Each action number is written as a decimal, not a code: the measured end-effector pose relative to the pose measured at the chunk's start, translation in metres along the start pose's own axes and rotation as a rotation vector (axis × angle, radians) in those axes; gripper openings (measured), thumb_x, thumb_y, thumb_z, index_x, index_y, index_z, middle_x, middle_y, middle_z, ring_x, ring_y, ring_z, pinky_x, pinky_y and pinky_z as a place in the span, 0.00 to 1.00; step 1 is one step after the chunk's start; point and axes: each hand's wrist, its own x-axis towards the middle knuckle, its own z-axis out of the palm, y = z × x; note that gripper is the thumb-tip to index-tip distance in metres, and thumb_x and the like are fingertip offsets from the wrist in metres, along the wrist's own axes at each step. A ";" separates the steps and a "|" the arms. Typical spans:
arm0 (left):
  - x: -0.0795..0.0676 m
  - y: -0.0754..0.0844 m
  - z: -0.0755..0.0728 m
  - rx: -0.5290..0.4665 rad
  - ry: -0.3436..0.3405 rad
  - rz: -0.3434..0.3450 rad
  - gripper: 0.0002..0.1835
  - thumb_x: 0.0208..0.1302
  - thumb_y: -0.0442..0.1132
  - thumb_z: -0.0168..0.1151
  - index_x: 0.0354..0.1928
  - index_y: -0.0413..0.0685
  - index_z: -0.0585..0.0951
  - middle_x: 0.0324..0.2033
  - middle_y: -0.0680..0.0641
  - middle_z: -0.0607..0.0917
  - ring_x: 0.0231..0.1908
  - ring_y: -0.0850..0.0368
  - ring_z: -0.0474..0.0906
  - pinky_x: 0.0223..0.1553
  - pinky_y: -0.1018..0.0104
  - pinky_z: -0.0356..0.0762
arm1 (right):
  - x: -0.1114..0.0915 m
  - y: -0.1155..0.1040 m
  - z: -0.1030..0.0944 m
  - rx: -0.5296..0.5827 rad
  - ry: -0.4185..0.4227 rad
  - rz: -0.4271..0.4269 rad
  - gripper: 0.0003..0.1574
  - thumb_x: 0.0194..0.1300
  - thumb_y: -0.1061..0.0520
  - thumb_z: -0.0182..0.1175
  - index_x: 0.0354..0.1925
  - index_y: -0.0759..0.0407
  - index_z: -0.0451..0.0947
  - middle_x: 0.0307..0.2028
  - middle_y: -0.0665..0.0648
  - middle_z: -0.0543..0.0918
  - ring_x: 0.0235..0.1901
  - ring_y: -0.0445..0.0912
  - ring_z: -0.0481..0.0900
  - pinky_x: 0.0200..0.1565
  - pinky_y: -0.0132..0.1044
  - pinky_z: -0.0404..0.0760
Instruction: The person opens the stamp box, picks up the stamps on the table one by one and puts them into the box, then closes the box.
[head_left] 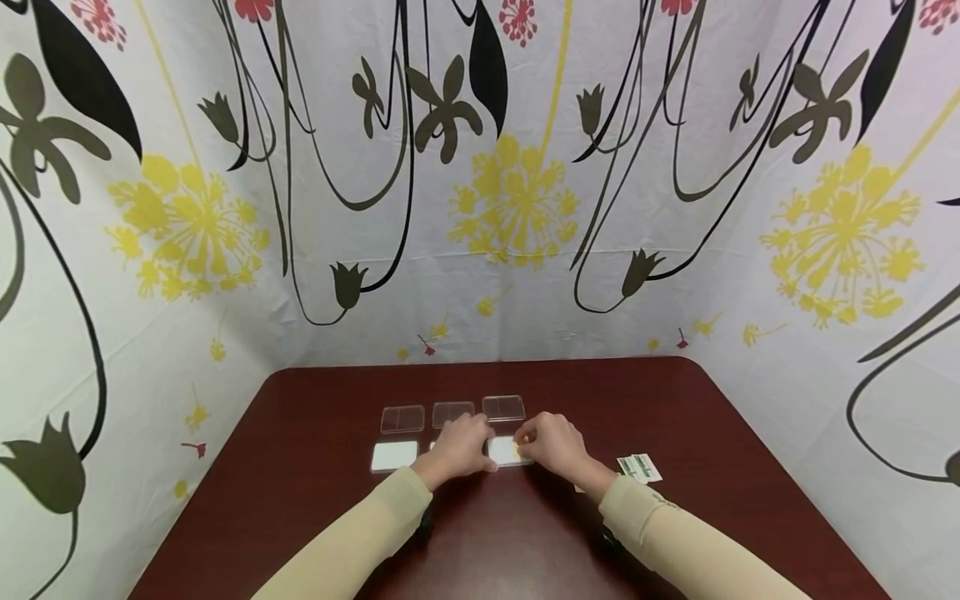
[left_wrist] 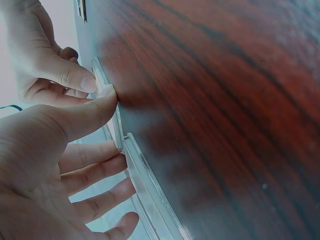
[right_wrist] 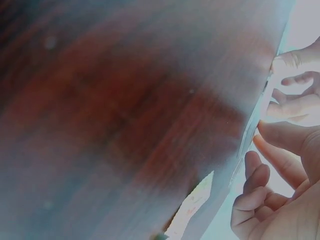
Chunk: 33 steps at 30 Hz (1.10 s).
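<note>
Three shallow flat cases with white insides lie in a row: the left case [head_left: 394, 456], a middle one mostly behind my left hand, and the right case [head_left: 504, 451]. With thumb and forefinger, my left hand [head_left: 459, 446] grips the right case at its left end; its other fingers spread over the middle case [left_wrist: 150, 192]. At the right end, my right hand [head_left: 555, 443] pinches at the case's surface with thumb and forefinger, where a small yellowish piece [head_left: 519, 447] shows; its kind is too small to tell. The right hand's other fingers [right_wrist: 255, 172] are curled.
Behind the cases lie three clear lids, left lid [head_left: 402, 419], middle lid [head_left: 453, 412] and right lid [head_left: 503, 407]. White papers with green print [head_left: 640, 468] lie right of the right hand. A patterned curtain [head_left: 517, 317] surrounds the dark red table [head_left: 315, 517].
</note>
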 end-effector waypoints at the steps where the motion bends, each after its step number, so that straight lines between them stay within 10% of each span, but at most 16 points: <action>1: 0.000 0.000 0.000 -0.001 -0.001 -0.001 0.26 0.51 0.60 0.78 0.48 0.52 0.88 0.40 0.53 0.80 0.43 0.51 0.77 0.45 0.45 0.77 | 0.000 0.000 0.000 0.001 0.000 0.000 0.07 0.51 0.56 0.75 0.31 0.44 0.90 0.26 0.42 0.83 0.25 0.38 0.76 0.21 0.38 0.73; 33: 0.000 -0.001 0.003 0.003 0.023 0.000 0.25 0.50 0.60 0.78 0.46 0.54 0.89 0.41 0.54 0.81 0.41 0.53 0.76 0.43 0.46 0.77 | -0.015 0.001 -0.047 0.124 0.004 0.070 0.14 0.56 0.55 0.75 0.43 0.44 0.90 0.36 0.46 0.87 0.27 0.38 0.79 0.20 0.39 0.72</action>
